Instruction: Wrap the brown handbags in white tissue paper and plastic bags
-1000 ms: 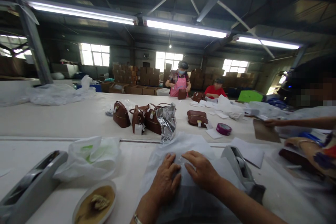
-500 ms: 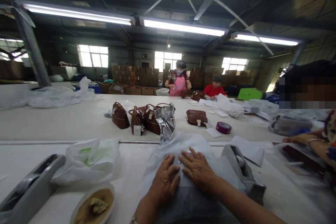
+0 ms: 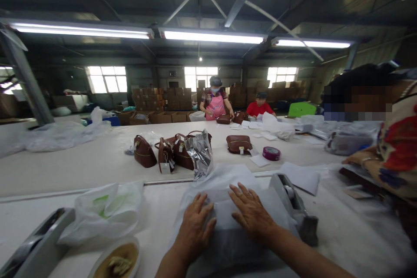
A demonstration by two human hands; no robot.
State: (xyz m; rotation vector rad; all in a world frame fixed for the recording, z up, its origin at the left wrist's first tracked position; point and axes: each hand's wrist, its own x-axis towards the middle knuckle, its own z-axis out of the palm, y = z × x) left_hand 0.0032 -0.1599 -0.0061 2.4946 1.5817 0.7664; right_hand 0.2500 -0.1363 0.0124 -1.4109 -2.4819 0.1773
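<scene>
Both of my hands rest on a translucent plastic bag [image 3: 224,234] lying on the white table in front of me. Something bulky fills it, but the plastic hides its kind. My left hand [image 3: 195,223] presses flat on the left side with fingers stretched out. On the upper right part lies my right hand [image 3: 250,210], palm down, its fingers spread. A grey tape dispenser [image 3: 293,202] stands against the right side of the bag. Just past the far end is a crumpled silver foil sheet [image 3: 200,152], leaning by several brown handbags [image 3: 145,152].
At left are a second tape dispenser [image 3: 39,243], a white plastic bag with green print [image 3: 104,213] and a bowl [image 3: 115,260]. A small brown bag [image 3: 239,144] and purple tape roll [image 3: 271,153] lie ahead. Co-workers sit or stand at right and across the table.
My hands have moved apart on the plastic bag, the left one shifting left. The view has turned slightly. The co-worker at right has leaned further into view.
</scene>
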